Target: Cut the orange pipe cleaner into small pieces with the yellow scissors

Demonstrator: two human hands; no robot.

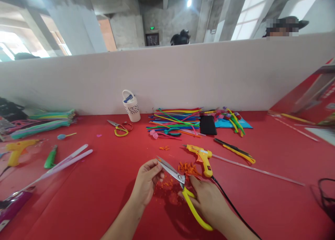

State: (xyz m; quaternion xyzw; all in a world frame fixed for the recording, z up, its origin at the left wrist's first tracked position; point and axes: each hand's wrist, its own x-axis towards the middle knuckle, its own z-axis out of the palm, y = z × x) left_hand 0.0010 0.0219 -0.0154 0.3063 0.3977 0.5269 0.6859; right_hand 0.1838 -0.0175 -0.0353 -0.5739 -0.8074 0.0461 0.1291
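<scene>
My right hand (209,198) is closed around scissors (193,206) with one yellow handle showing; the other handle is mostly hidden by my fingers. The blades point up and left, and their tips reach the fingertips of my left hand (145,180). Thumb and finger of that hand pinch a tiny orange piece, mostly covered by the fingers. Under and beside the blades lies a heap of short orange pieces (190,168), with finer orange scraps (169,182) scattered between my hands. A few more orange bits (164,148) lie farther back.
A yellow glue gun (200,154) with a clear glue stick and black cord lies right of the heap. Behind are pipe cleaners (175,119), a black phone-like slab (208,125), other scissors (120,128) and a white cup (132,109). A white partition (167,79) closes the table's back.
</scene>
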